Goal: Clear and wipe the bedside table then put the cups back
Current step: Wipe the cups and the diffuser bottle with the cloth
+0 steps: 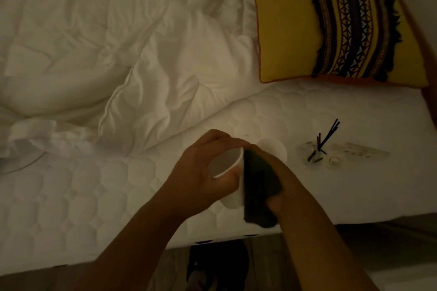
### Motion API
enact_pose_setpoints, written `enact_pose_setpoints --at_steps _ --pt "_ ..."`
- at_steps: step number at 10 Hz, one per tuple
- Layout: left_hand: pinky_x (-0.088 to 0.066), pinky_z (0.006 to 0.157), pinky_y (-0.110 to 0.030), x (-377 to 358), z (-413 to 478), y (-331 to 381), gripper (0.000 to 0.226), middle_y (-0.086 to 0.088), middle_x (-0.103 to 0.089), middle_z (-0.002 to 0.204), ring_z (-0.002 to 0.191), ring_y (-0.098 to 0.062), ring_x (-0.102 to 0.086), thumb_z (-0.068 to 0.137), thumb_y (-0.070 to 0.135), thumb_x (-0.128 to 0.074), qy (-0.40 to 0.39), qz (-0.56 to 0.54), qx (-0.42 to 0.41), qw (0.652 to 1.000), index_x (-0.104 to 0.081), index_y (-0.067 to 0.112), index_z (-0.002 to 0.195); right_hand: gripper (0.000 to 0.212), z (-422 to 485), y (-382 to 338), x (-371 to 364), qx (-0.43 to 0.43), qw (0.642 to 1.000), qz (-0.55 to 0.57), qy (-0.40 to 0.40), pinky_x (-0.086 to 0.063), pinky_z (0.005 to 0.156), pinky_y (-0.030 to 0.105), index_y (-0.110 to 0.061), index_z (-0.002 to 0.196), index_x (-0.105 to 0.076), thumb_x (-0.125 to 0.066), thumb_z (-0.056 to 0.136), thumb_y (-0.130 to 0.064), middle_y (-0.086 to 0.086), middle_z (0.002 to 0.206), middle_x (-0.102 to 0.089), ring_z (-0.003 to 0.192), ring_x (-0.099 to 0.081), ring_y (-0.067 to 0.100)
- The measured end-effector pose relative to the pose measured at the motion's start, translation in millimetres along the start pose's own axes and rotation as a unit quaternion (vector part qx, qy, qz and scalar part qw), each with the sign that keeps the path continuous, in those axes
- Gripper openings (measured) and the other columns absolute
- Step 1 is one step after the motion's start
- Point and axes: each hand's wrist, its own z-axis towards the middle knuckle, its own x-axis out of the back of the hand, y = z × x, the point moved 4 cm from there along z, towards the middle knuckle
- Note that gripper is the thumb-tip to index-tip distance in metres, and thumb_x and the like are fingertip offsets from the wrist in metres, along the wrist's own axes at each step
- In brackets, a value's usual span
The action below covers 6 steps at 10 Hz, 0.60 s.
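Note:
My left hand (201, 172) grips a white paper cup (230, 179) above the mattress, its mouth tilted up and to the left. Against the cup's right side my right hand (274, 198) holds a dark cloth (260, 186); most of that hand is hidden behind the cloth. A second white cup (275, 149) stands on the mattress just beyond the hands. The bedside table is not in view.
A reed diffuser with black sticks (319, 146) and small clear items lie on the white quilted mattress (94, 196) to the right. A rumpled white duvet (118, 42) covers the far left. A yellow patterned pillow (331, 19) lies at the top right. The floor shows below.

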Motion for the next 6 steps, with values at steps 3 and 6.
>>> enact_pose_setpoints --at_steps 3,6 --pt "-0.054 0.084 -0.033 -9 12 -28 0.02 0.01 -0.07 0.094 0.09 -0.006 -0.066 0.087 0.034 -0.058 0.116 -0.078 0.244 0.96 -0.072 0.026 0.1 0.036 -21 17 -16 0.5 0.793 -0.136 0.319 -0.05 0.069 0.016 -0.018 0.103 -0.056 -0.048 0.092 -0.051 -0.007 0.086 -0.06 0.078 -0.061 0.003" --pt "-0.048 0.059 -0.036 -25 10 -22 0.027 -0.009 -0.052 0.059 0.053 -0.022 -0.05 0.084 0.024 -0.06 0.171 -0.158 0.263 0.936 -0.056 0.015 0.059 0.026 -26 36 -22 0.598 0.717 -0.203 0.295 -0.046 0.08 0.01 -0.02 0.112 -0.05 -0.044 0.097 -0.041 0.001 0.113 -0.056 0.096 -0.057 0.001"
